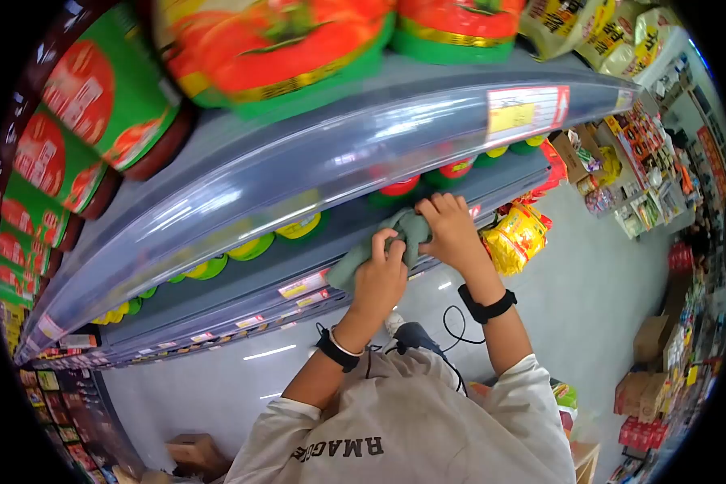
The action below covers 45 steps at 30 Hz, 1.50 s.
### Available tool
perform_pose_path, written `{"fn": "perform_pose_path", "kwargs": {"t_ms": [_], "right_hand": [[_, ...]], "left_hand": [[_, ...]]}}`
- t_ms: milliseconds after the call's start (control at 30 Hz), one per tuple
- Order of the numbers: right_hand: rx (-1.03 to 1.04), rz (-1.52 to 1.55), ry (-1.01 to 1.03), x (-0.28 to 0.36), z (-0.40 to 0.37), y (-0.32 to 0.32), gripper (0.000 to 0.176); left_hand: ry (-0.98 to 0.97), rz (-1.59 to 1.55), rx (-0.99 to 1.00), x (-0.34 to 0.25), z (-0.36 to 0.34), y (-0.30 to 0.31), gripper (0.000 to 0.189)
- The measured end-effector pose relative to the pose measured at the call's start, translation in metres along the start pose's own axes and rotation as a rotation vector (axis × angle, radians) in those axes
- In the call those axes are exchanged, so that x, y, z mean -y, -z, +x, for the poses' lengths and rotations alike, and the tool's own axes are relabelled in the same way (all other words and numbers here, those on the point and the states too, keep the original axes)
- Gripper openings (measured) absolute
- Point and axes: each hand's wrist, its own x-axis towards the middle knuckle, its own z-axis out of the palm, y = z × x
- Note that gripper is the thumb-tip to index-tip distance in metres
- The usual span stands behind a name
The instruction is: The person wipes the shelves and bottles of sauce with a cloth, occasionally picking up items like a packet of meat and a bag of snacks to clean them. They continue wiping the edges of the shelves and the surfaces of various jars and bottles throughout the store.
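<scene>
A grey-green cloth (pixel 345 270) is bunched between my two hands, at the front of the lower shelf (pixel 343 235). My left hand (pixel 381 273) is closed on its left part, the fingers bent into the fabric. My right hand (pixel 450 228) grips the other side, fingertips curled over the cloth's upper edge. Just beyond my hands, jars with red lids (pixel 398 186) stand on that shelf, partly hidden by the upper shelf. Jars with yellow lids (pixel 300 227) are in a row to the left.
The upper shelf's clear front strip (pixel 298 153) overhangs my hands and carries a price tag (pixel 527 110). Large red-and-green packs (pixel 278 48) stand above. A yellow bag (pixel 517 239) hangs at the right. Cardboard boxes (pixel 652 339) and stocked shelves line the right side.
</scene>
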Motion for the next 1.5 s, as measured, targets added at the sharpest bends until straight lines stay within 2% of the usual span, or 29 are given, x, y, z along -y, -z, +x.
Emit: {"fn": "perform_pose_path", "kwargs": {"t_ms": [100,200,367,567,667,833,933,1033,1100,1200,1300,1433,1500], "right_hand": [[-0.016,-0.079,0.041,0.032,0.005,-0.020,0.065],[-0.053,-0.129,0.017,0.064,0.010,-0.037,0.057],[-0.061,-0.132,-0.011,0.113,0.017,-0.055,0.055],[-0.057,-0.130,0.055,0.161,0.029,-0.074,0.053],[-0.008,-0.066,0.075,0.189,0.035,-0.086,0.050],[-0.076,0.007,0.131,0.240,0.043,-0.118,0.051],[-0.025,0.037,0.131,0.277,0.049,-0.130,0.052],[-0.068,0.109,0.194,0.308,0.056,-0.149,0.052],[-0.130,0.132,0.164,0.329,0.057,-0.153,0.052],[-0.090,0.128,0.095,0.346,0.057,-0.156,0.052],[-0.090,0.130,0.177,0.340,0.057,-0.158,0.056],[-0.070,0.155,0.225,0.338,0.053,-0.163,0.059],[-0.116,0.166,0.175,0.341,0.048,-0.159,0.055]], "left_hand": [[0.062,0.001,-0.053,0.016,-0.012,0.016,0.015],[0.078,-0.033,-0.120,0.030,-0.022,0.034,0.011],[0.104,-0.007,-0.177,0.053,-0.045,0.058,0.013],[0.166,-0.061,-0.260,0.076,-0.070,0.099,0.011],[0.198,-0.062,-0.292,0.092,-0.086,0.121,0.012],[0.239,-0.037,-0.374,0.123,-0.115,0.159,0.010],[0.289,-0.058,-0.405,0.136,-0.133,0.190,0.010],[0.308,-0.088,-0.417,0.155,-0.151,0.215,0.011],[0.396,-0.130,-0.448,0.165,-0.164,0.231,0.010],[0.416,-0.151,-0.374,0.172,-0.176,0.249,0.012],[0.415,-0.120,-0.387,0.169,-0.175,0.254,0.014],[0.408,0.007,-0.369,0.174,-0.171,0.250,0.015],[0.325,0.229,-0.420,0.177,-0.171,0.244,0.014]]}}
